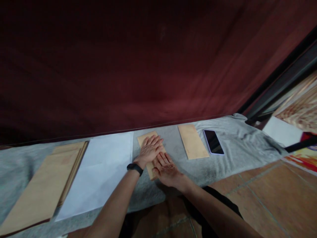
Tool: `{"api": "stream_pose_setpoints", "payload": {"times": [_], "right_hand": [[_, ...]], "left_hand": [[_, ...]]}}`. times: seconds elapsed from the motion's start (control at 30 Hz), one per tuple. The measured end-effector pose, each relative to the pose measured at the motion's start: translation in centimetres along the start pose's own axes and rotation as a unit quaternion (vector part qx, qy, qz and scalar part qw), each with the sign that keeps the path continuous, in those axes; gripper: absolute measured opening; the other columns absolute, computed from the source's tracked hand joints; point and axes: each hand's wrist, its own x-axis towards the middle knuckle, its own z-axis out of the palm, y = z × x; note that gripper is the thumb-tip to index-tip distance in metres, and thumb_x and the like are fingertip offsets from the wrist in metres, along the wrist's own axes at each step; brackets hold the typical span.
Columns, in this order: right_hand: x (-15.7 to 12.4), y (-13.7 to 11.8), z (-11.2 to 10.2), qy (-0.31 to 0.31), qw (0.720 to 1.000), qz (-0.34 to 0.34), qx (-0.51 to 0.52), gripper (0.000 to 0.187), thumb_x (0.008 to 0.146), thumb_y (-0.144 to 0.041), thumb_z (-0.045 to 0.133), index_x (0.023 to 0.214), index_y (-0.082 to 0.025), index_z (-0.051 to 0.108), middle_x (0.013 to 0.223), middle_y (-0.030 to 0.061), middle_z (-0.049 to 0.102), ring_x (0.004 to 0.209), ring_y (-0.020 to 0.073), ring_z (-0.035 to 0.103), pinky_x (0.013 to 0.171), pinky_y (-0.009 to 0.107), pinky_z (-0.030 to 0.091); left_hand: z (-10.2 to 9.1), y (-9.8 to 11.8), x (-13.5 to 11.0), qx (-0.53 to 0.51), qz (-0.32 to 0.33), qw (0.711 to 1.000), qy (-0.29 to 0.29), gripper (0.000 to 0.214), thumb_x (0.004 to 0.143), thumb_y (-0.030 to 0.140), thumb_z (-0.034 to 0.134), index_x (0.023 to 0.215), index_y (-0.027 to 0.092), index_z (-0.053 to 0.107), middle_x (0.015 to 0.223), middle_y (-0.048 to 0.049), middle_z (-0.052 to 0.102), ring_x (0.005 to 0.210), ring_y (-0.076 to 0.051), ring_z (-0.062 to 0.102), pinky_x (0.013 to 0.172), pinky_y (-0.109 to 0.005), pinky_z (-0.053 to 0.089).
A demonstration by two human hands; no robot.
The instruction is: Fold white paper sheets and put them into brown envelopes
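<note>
A dark red curtain [148, 66] fills the far side. In front of it, a bench [235, 142] under grey cloth runs from left to right. Brown tiled floor [267, 195] shows at the near right.

At the left of the bench lies a stack of large brown envelopes [44, 181], slightly fanned along its right side. White paper [99, 168] lies flat just beside it, to the right.

Right of the paper, both grips rest on the middle envelope [150, 168], which lies flat on the cloth and slants from far left to near right. The left grip [150, 150] is spread palm down across its far half, fingers straight and pointing far right. The right grip [168, 172] lies flat over the near right part, fingers pointing far left and meeting the left grip. Neither is closed around anything. The envelope's far left corner and a near left strip show from under them.

The right envelope [192, 140] lies apart, to their right; just right of that is a phone [214, 142], screen up. A black band [135, 168] circles the left wrist.
</note>
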Motion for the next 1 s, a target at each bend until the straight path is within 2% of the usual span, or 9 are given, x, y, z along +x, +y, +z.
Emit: {"api": "stream_pose_setpoints", "payload": {"times": [0.23, 0.47, 0.63, 0.73, 0.87, 1.0], "right_hand": [[-0.2, 0.1, -0.1, 0.015, 1.0, -0.011, 0.007, 0.056, 0.104, -0.037, 0.041, 0.155, -0.017, 0.037, 0.163, 0.014, 0.025, 0.151, 0.0306, 0.024, 0.123, 0.051, 0.02], [-0.5, 0.3, -0.1, 0.008, 1.0, -0.014, 0.013, 0.056, 0.105, -0.039, 0.039, 0.155, -0.015, 0.038, 0.162, 0.0151, 0.03, 0.151, 0.0306, 0.025, 0.124, 0.051, 0.019], [-0.6, 0.4, -0.2, -0.018, 1.0, -0.008, -0.004, 0.054, 0.105, -0.039, 0.038, 0.153, -0.014, 0.04, 0.161, 0.0166, 0.032, 0.151, 0.0302, 0.024, 0.124, 0.051, 0.02], [-0.5, 0.6, -0.1, -0.03, 0.999, -0.016, -0.012, 0.055, 0.105, -0.037, 0.039, 0.153, -0.009, 0.039, 0.16, 0.0189, 0.033, 0.151, 0.0298, 0.025, 0.124, 0.05, 0.02], [-0.4, 1.0, 0.3, -0.028, 0.999, -0.021, -0.016, 0.06, 0.104, -0.037, 0.04, 0.155, -0.007, 0.033, 0.16, 0.0187, 0.034, 0.151, 0.0285, 0.024, 0.124, 0.051, 0.021], [-0.8, 1.4, 0.2, -0.027, 0.999, -0.027, -0.02, 0.06, 0.103, -0.036, 0.041, 0.156, -0.01, 0.032, 0.162, 0.0157, 0.028, 0.152, 0.0272, 0.022, 0.124, 0.049, 0.021]], "left_hand": [[-0.4, -1.2, 1.6, 0.071, -0.025, 0.997, 0.014, 0.054, 0.1, 0.043, 0.035, 0.152, 0.03, 0.041, 0.163, -0.0035, 0.035, 0.153, -0.025, 0.022, 0.124, -0.049, 0.005], [0.1, -1.1, 1.1, 0.09, -0.024, 0.996, 0.002, 0.059, 0.101, 0.042, 0.027, 0.156, 0.021, 0.033, 0.165, -0.0067, 0.029, 0.155, -0.025, 0.017, 0.125, -0.047, 0.004], [-0.2, -0.5, -0.7, 0.095, -0.022, 0.995, -0.037, 0.058, 0.103, 0.041, 0.021, 0.156, 0.023, 0.032, 0.165, -0.004, 0.031, 0.155, -0.022, 0.017, 0.125, -0.045, 0.009], [-0.2, 0.4, -2.4, 0.095, -0.031, 0.993, -0.06, 0.059, 0.103, 0.044, 0.016, 0.157, 0.025, 0.029, 0.166, -0.0025, 0.028, 0.155, -0.021, 0.015, 0.125, -0.046, 0.011], [0.2, 1.9, -5.5, 0.093, -0.062, 0.99, -0.083, 0.065, 0.103, 0.05, 0.012, 0.159, 0.018, 0.021, 0.167, -0.0065, 0.022, 0.155, -0.021, 0.013, 0.125, -0.045, 0.013], [0.8, 3.4, -7.9, 0.108, -0.066, 0.989, -0.071, 0.068, 0.103, 0.053, 0.015, 0.159, 0.016, 0.022, 0.167, -0.0091, 0.022, 0.155, -0.022, 0.015, 0.124, -0.045, 0.016]]}}
